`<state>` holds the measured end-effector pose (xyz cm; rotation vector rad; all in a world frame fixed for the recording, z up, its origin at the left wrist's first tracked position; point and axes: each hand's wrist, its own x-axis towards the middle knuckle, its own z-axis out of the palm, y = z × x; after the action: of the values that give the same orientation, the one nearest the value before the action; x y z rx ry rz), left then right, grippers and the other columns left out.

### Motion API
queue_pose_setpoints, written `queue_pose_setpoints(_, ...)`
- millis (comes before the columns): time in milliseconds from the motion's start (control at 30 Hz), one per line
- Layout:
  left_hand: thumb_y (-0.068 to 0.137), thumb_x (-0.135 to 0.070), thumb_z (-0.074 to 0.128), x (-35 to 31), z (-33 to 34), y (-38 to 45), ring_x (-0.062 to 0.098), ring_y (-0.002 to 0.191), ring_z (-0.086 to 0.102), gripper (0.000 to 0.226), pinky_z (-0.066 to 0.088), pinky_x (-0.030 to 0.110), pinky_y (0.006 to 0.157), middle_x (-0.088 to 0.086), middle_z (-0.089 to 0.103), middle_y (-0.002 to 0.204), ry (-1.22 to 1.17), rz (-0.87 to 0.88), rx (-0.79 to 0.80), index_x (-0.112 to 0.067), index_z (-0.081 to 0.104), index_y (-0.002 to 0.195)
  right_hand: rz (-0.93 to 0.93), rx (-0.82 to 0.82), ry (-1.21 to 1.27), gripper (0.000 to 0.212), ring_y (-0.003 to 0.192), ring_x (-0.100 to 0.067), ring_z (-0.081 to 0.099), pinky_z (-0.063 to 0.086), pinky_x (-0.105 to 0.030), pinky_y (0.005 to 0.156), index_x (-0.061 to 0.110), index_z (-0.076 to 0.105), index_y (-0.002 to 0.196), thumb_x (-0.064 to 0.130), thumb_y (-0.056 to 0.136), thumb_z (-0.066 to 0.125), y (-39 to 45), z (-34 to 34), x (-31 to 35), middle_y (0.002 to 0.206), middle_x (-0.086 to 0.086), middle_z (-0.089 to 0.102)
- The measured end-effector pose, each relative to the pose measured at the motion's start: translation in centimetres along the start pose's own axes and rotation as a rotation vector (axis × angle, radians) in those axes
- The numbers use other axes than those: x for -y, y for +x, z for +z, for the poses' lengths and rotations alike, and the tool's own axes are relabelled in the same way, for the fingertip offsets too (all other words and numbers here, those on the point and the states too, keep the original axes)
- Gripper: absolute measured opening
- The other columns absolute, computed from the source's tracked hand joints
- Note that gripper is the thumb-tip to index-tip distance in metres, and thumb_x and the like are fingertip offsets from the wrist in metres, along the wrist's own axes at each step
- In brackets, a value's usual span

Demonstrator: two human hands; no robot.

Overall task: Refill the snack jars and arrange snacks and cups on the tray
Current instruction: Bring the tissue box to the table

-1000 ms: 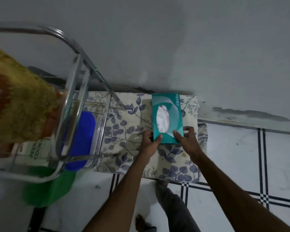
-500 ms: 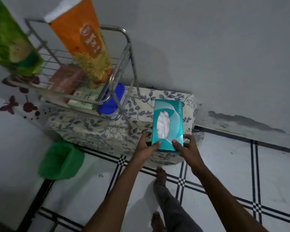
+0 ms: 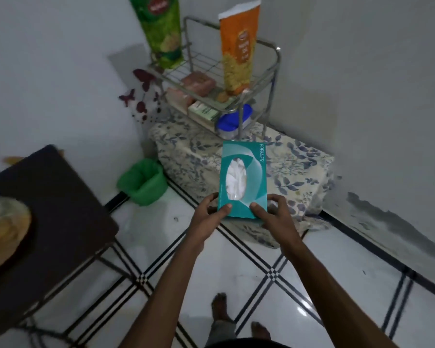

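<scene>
Brownish jar [image 3: 4,222] on the dark table [image 3: 60,209] is blurred and cut off at the left edge. Teal tissue box [image 3: 242,178] is pinched at its near end by left hand [image 3: 207,214] and right hand [image 3: 274,214], above the floral-covered stand [image 3: 299,169]; fingers underneath are hidden.

A teal cardboard tissue box [image 3: 242,179] with a slight sheen is seen at centre. Glossy plastic snack packets, green [image 3: 162,31] and orange [image 3: 237,51], are stood on a shiny metal wire rack [image 3: 271,69]. Printed cloth [image 3: 299,167] and polished floor tiles [image 3: 312,297] are shown.
</scene>
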<state>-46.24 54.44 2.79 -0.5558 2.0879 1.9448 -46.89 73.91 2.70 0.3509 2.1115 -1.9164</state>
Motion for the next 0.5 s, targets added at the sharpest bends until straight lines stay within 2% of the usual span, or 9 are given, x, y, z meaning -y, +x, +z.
queue_pose_setpoints(100, 0.088, -0.034, 0.075, 1.0, -1.2, -3.9, 0.016, 0.106, 0.067, 0.044, 0.056, 0.033, 0.091, 0.001, 0.071, 0.112, -0.063, -0.028, -0.083, -0.036, 0.055, 0.126, -0.032, 0.071, -0.043, 0.053, 0.105, -0.016, 0.063, 0.057, -0.034, 0.083, 0.028, 0.046, 0.122, 0.046, 0.081, 0.075, -1.3, 1.2, 0.2, 0.120, 0.000, 0.061)
queue_pose_setpoints(200, 0.087, -0.034, 0.076, 2.5, -3.6, -8.2, 0.020, 0.105, 0.069, 0.043, 0.056, 0.041, 0.096, 0.004, 0.073, 0.105, -0.131, -0.050, -0.205, -0.035, 0.056, 0.126, -0.043, 0.217, -0.063, 0.049, 0.094, -0.008, 0.063, 0.054, -0.019, 0.068, 0.024, 0.047, 0.124, 0.040, 0.085, 0.073, -3.5, 3.8, 0.4, 0.107, 0.006, 0.062)
queue_pose_setpoints(233, 0.086, -0.034, 0.076, 3.0, -4.4, -9.2, 0.021, 0.105, 0.069, 0.043, 0.055, 0.043, 0.096, 0.005, 0.073, 0.104, -0.149, -0.055, -0.250, -0.037, 0.056, 0.124, -0.045, 0.258, -0.071, 0.048, 0.095, -0.008, 0.063, 0.053, -0.019, 0.068, 0.024, 0.047, 0.123, 0.040, 0.086, 0.072, -4.0, 4.8, 0.5, 0.106, 0.006, 0.063)
queue_pose_setpoints(333, 0.085, -0.037, 0.077, 4.8, -7.8, -13.3, 0.022, 0.106, 0.069, 0.044, 0.055, 0.044, 0.097, 0.006, 0.073, 0.106, -0.191, -0.073, -0.388, -0.039, 0.055, 0.124, -0.054, 0.407, -0.115, 0.047, 0.104, -0.017, 0.064, 0.056, -0.030, 0.080, 0.026, 0.048, 0.118, 0.041, 0.083, 0.074, -5.8, 9.2, 0.0, 0.114, -0.001, 0.064)
queue_pose_setpoints(500, 0.085, -0.037, 0.077, 7.7, -13.3, -17.0, 0.017, 0.108, 0.066, 0.054, 0.058, 0.038, 0.093, 0.002, 0.069, 0.112, -0.255, -0.109, -0.557, -0.033, 0.052, 0.134, -0.052, 0.566, -0.158, 0.044, 0.102, -0.011, 0.061, 0.049, -0.023, 0.072, 0.026, 0.048, 0.118, 0.038, 0.084, 0.074, -8.2, 16.3, -1.0, 0.112, 0.000, 0.063)
